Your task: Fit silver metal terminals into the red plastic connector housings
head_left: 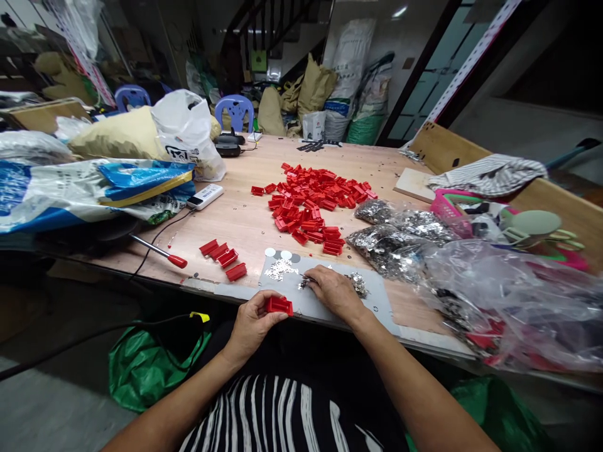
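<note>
My left hand (254,319) grips a red plastic housing (279,306) at the table's front edge, its open hollow side showing. On the grey mat (320,306) rests my right hand (335,292), fingers pinched together at small metal pieces (303,282); exactly what lies between the tips is too small to make out fully. Left of these fingers is a pile of flat silvery pieces (281,269). Another heap of small metal parts (358,285) sits partly behind the right hand. Several red housings (227,257) stand in a short row to the left.
A large pile of red housings (315,199) covers the table's middle. Plastic bags of metal parts (391,248) crowd the right, near a pink basket (447,210). A lever with a red grip (176,260) juts out at left, below packed sacks (85,194).
</note>
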Motion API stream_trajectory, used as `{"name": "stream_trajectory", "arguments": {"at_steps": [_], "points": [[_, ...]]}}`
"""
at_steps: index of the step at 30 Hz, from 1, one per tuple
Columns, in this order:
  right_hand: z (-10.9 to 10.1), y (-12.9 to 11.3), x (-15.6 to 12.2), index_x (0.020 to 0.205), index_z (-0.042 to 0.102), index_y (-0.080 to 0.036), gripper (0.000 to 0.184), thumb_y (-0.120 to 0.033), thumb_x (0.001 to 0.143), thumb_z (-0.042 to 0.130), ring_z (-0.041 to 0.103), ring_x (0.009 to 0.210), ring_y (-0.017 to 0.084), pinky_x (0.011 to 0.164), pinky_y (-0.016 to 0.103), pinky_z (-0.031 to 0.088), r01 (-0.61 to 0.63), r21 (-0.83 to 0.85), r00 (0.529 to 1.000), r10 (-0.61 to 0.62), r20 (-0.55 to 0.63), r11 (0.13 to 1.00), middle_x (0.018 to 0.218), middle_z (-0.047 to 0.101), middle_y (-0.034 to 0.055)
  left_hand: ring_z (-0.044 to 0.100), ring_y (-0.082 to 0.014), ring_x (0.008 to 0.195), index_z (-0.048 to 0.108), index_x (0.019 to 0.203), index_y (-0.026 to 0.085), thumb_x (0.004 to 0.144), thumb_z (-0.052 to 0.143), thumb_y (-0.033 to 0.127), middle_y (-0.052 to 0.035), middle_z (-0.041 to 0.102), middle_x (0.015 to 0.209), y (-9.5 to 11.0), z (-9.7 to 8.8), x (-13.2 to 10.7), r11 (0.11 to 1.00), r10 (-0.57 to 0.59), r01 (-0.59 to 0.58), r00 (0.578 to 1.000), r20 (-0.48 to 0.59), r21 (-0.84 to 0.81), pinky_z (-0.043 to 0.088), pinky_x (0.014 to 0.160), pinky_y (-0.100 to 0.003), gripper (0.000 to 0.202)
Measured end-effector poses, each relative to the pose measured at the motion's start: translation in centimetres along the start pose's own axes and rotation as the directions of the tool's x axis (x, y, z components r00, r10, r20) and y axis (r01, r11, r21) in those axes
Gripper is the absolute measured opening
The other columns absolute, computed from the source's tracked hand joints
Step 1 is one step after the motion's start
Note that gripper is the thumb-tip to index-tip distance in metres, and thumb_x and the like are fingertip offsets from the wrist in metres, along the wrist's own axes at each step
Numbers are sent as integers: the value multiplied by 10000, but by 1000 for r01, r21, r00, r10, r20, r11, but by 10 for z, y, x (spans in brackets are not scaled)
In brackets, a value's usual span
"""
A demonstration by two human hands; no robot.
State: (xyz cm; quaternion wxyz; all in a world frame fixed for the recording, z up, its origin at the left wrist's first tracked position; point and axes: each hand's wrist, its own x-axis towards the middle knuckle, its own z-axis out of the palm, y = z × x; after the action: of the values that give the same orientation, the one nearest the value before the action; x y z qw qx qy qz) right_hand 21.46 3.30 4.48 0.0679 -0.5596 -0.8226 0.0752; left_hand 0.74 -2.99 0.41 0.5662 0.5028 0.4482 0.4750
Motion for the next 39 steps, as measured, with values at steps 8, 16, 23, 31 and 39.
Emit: {"name": "stream_trajectory", "arguments": {"at_steps": [8, 16, 23, 31, 39], "points": [[-5, 3, 1, 965, 607, -226, 124, -244, 895, 506, 624, 850, 184, 681, 261, 404, -23, 33, 1000, 23, 19, 999, 946, 678, 33, 673, -197, 885, 618, 1006, 176, 702, 755, 290, -51, 714, 956, -2, -4, 1, 1000, -19, 19, 1000, -21, -13, 523, 852, -316, 353], [-2, 8, -4, 939, 597, -229, 114, -268, 887, 503, 623, 811, 177, 676, 262, 399, -70, 132, 998, 69, 7, 989, 919, 691, 29, 668, -202, 886, 619, 1009, 179, 723, 739, 305, -56, 705, 956, -2, 4, 8, 999, 27, -27, 1000, 14, 46, 519, 839, -313, 334], [-1, 11, 1, 933, 630, -257, 131, -304, 850, 541, 636, 832, 195, 669, 269, 409, -198, 251, 978, 209, -17, 948, 926, 712, 19, 656, -197, 876, 609, 1035, 198, 751, 712, 316, -55, 691, 977, -1, 6, 15, 993, 63, -65, 998, 27, 101, 510, 838, -324, 324], [-6, 9, -6, 852, 608, -225, 155, -358, 852, 528, 572, 665, 142, 620, 245, 414, -55, 582, 980, 155, -125, 811, 770, 658, -9, 628, -160, 817, 565, 1080, 190, 725, 717, 321, -32, 630, 906, 16, 21, 33, 950, -140, 146, 989, 41, -275, 542, 735, -316, 408], [-15, -6, -17, 846, 605, -209, 139, -337, 856, 553, 480, 567, 112, 565, 225, 377, 4, 599, 983, 108, -150, 801, 660, 595, -31, 587, -118, 591, 565, 827, 157, 704, 706, 442, 8, 599, 677, 24, 42, 46, 890, -239, 252, 968, 82, -380, 500, 520, -237, 341]]}}
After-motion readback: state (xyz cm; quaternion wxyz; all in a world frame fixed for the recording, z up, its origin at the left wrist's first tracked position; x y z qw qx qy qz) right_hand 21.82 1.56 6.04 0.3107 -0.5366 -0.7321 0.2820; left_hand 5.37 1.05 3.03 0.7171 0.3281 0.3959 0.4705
